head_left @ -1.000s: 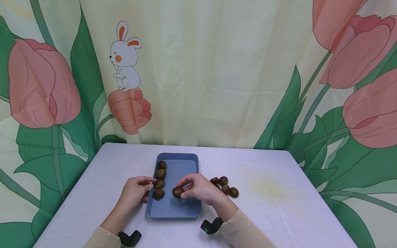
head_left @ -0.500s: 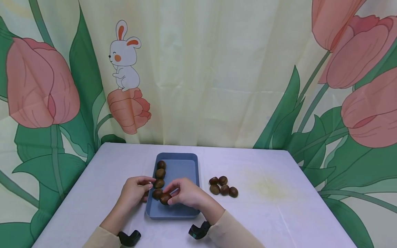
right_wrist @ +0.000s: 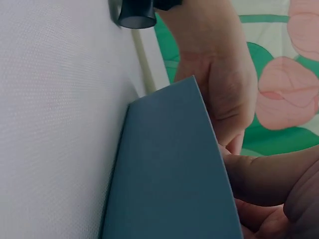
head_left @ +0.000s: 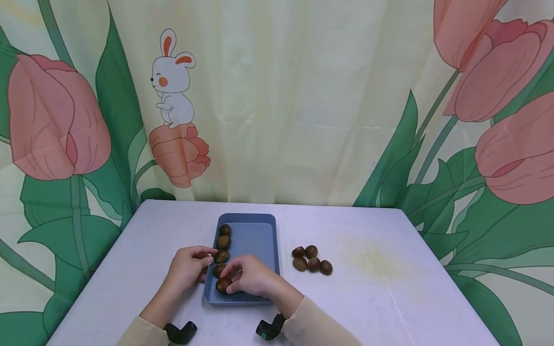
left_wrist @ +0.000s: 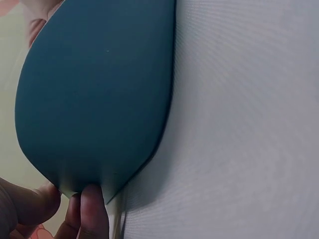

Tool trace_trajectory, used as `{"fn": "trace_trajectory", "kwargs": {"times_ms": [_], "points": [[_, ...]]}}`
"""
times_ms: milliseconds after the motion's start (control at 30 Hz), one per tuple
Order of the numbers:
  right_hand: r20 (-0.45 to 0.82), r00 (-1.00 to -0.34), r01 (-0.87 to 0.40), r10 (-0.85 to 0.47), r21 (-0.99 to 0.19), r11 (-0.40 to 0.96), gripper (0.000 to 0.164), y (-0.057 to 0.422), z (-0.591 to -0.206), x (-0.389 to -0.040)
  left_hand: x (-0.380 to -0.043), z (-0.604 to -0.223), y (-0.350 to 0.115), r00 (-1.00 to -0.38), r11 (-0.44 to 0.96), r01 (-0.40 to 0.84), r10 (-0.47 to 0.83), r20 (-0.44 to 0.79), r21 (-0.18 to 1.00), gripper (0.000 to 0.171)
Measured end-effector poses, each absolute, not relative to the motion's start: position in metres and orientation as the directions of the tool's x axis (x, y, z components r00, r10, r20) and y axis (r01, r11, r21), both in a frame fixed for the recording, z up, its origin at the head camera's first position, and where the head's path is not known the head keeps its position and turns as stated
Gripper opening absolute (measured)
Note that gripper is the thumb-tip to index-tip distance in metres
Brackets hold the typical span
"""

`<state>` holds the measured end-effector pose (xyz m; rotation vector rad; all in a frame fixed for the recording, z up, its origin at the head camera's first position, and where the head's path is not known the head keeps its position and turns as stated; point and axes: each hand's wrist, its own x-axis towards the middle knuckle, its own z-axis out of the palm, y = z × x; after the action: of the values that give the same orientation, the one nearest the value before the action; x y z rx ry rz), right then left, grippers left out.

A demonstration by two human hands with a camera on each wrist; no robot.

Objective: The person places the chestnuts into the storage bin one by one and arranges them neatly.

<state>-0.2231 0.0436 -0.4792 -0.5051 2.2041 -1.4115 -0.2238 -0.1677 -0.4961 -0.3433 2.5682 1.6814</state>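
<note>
A blue-grey tray [head_left: 255, 240] lies on the table, with several brown chestnuts [head_left: 223, 241] lined up along its left side. My left hand [head_left: 187, 264] grips the tray's left rim; in the left wrist view its fingers [left_wrist: 93, 211] press against the outer wall. Low in the tray, my right hand [head_left: 253, 276] pinches another chestnut [head_left: 222, 286] between thumb and fingers, at the near end of the row. The tray's wall [right_wrist: 167, 164] hides this chestnut in the right wrist view, where my right thumb [right_wrist: 269, 177] shows beyond the rim.
To the right of the tray, several loose chestnuts [head_left: 313, 265] lie in a small cluster on the white tablecloth [head_left: 368, 298]. A curtain [head_left: 294, 105] printed with tulips and a rabbit hangs behind the table. Black wrist cameras [head_left: 269, 327] sit on both wrists.
My right hand has carried the chestnut leftward across the tray, then slightly nearer, to the row's near end. The left hand has stayed at the rim.
</note>
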Motion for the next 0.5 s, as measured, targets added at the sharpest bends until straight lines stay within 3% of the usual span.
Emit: {"fn": "trace_trajectory", "kwargs": {"times_ms": [500], "points": [[-0.150,-0.826,-0.110,-0.543,-0.903,0.416,0.026,0.0365,-0.4841,-0.2219,-0.2229,-0.4951,-0.1673,-0.973,0.377,-0.215,-0.159,-0.166,0.901,0.024]]}}
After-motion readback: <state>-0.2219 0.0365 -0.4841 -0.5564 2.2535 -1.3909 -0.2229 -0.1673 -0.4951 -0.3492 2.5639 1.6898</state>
